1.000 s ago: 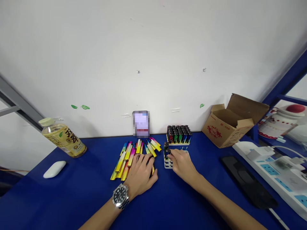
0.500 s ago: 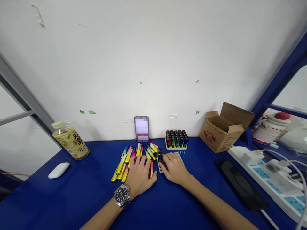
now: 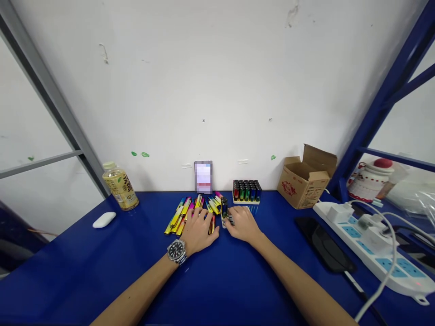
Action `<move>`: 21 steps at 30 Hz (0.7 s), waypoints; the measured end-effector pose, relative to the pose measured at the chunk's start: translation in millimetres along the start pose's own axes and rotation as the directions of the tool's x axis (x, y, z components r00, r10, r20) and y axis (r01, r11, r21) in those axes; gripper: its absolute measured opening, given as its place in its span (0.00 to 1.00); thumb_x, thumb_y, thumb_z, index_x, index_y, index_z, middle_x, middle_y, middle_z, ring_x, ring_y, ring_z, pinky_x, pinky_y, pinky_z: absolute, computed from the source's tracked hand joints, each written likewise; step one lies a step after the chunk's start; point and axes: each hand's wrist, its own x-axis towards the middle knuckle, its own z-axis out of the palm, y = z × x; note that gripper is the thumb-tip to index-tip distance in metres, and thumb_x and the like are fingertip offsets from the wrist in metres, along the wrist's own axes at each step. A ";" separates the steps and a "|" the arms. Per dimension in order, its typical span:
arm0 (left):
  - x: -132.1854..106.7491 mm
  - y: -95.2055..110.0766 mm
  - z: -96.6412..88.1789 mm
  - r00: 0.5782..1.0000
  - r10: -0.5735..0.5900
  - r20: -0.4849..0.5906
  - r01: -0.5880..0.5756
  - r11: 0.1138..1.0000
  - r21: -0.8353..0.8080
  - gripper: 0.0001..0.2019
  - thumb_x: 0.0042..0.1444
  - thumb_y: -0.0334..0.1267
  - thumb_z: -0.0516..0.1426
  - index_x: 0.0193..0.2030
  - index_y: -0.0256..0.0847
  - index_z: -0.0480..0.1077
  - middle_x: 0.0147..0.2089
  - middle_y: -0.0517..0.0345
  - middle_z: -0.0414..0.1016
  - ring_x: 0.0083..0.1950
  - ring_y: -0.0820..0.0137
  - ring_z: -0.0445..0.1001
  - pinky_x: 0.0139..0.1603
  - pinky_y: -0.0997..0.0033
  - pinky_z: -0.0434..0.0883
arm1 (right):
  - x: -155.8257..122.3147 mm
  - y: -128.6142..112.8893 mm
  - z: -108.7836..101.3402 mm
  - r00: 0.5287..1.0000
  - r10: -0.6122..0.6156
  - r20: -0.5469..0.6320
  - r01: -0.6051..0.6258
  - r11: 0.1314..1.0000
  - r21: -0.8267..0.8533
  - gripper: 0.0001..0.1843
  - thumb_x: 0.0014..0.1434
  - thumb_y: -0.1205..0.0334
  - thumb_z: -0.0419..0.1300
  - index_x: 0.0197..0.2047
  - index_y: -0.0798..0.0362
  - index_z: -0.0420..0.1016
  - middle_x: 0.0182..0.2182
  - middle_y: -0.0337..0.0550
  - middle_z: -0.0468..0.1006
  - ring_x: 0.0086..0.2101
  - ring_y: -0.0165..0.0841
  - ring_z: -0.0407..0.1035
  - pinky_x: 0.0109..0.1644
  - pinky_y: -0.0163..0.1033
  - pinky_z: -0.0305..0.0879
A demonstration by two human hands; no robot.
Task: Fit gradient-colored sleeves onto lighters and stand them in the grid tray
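Note:
Over a loose pile of shiny lighters [image 3: 176, 219] in yellow, pink and blue rests my left hand [image 3: 197, 231], its fingers spread and their tips partly hidden among the lighters. A watch [image 3: 176, 251] is on that wrist. My right hand [image 3: 243, 223] bends over a small white tray [image 3: 224, 223], thumb on the near side and fingers across it, covering most of it. A few dark lighters with black tops [image 3: 224, 206] stand upright at the tray's left end, beside the thumb and forefinger. Farther back, a second tray of upright lighters [image 3: 247, 192] stands near the wall.
A phone with a blurred screen [image 3: 203, 177] leans on the wall. To the left are a drink bottle [image 3: 121, 188] and a white case [image 3: 103, 220]. On the right stand an open cardboard box [image 3: 304, 181], a black phone [image 3: 324, 244] and a power strip [image 3: 370, 253] with cables.
The camera view has shifted, so the tabletop things appear moved slightly. My left hand stays over the pile, and my right hand remains at the white tray, its fingers slightly more bent.

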 end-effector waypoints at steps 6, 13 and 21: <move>-3.6 10.6 -4.2 0.993 -0.117 0.026 0.116 0.992 0.051 0.10 0.51 0.42 0.56 0.33 0.37 0.71 0.41 0.46 0.70 0.45 0.53 0.66 0.47 0.50 0.65 | -0.5 3.0 -0.3 0.997 -0.009 -0.074 0.010 1.000 0.011 0.07 0.53 0.62 0.56 0.32 0.57 0.73 0.32 0.50 0.78 0.36 0.40 0.69 0.42 0.41 0.58; -9.7 11.9 -7.9 0.985 -0.156 -0.072 0.151 0.985 -0.078 0.04 0.49 0.33 0.55 0.26 0.39 0.65 0.40 0.49 0.67 0.45 0.57 0.64 0.43 0.53 0.65 | -10.2 -7.7 -4.6 0.980 -0.077 -0.182 0.093 0.992 0.081 0.15 0.57 0.58 0.54 0.20 0.54 0.68 0.20 0.45 0.73 0.26 0.35 0.66 0.31 0.37 0.50; -14.3 8.2 -9.5 0.972 -0.016 -0.234 -0.036 0.975 -0.220 0.06 0.59 0.33 0.49 0.40 0.37 0.66 0.42 0.48 0.65 0.44 0.61 0.63 0.45 0.55 0.65 | -10.7 -41.3 -8.0 0.988 0.157 0.004 -0.126 0.776 0.618 0.17 0.64 0.52 0.48 0.31 0.52 0.70 0.20 0.37 0.70 0.21 0.30 0.63 0.26 0.33 0.52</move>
